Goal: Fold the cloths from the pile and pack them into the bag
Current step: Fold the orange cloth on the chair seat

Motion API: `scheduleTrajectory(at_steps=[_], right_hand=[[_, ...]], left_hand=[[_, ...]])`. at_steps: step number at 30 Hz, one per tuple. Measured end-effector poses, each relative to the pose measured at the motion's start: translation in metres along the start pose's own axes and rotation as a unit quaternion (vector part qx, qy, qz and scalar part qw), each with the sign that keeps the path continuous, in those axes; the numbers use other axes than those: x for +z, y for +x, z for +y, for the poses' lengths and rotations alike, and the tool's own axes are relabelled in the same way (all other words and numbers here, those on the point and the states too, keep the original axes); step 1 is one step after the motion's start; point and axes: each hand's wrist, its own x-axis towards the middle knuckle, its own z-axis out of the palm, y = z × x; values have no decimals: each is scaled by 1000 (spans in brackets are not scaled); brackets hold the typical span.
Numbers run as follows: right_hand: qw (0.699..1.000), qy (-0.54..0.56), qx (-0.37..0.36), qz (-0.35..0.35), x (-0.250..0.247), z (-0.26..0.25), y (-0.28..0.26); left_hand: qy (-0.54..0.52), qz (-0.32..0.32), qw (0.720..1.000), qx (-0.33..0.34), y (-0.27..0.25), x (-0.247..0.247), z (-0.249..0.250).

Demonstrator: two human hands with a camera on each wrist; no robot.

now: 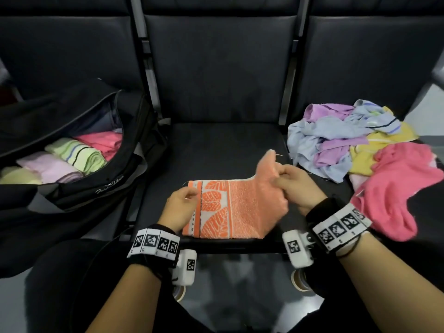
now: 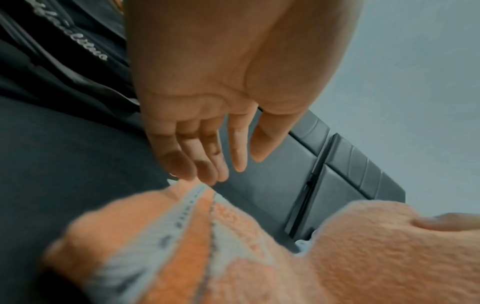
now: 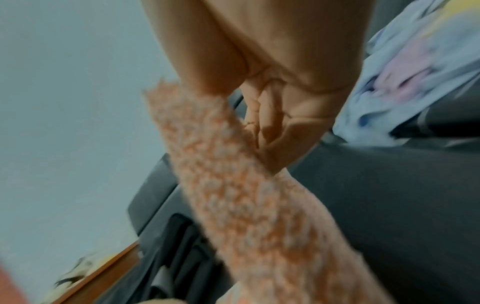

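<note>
An orange towel (image 1: pixel 230 210) with a white leaf-patterned band lies half folded on the middle seat. My left hand (image 1: pixel 181 203) rests at its left edge with straight fingers (image 2: pixel 207 162) touching the towel (image 2: pixel 233 257). My right hand (image 1: pixel 292 183) pinches the towel's right end and holds it lifted off the seat; in the right wrist view the curled fingers (image 3: pixel 267 123) grip the orange towel (image 3: pixel 233 185). The black bag (image 1: pixel 79 169) lies open on the left seat with several folded cloths inside. The pile of loose cloths (image 1: pixel 355 140) sits on the right seat.
Dark seat backs (image 1: pixel 216 68) rise behind the seats. A loose pink cloth (image 1: pixel 396 188) spreads at the near side of the pile, close to my right wrist. My dark-clothed lap (image 1: pixel 72 284) is at the bottom.
</note>
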Motion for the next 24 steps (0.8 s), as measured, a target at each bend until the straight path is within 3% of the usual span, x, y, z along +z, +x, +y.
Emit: scheduleTrajectory(at_steps=[3,5,7,10,14,18,24], right_hand=[[999,25,-29,-27,52,-18,-5],[991,77,-33,-105,89,-24,-12],[983,71,-4,-170,115,-20,-16],[982,9,20,-186,120,0,-19],[986,-50,-22,-156,95,21,-21],[982,-100,-70,-143,78,25,-27],[958,-189,-101,-192,81,38,-34]], left_hand=[[-144,-39,988,-45,-4,4,8],[-232,-47,968,-88,-7,4,8],[-252,-39,960,-115,-10,4,4],[-204,-23,971,-126,-14,4,-5],[-145,-40,987,-52,-18,10,-6],[-77,23,997,14,-11,8,-7],[-13,19,999,-27,-5,6,-24]])
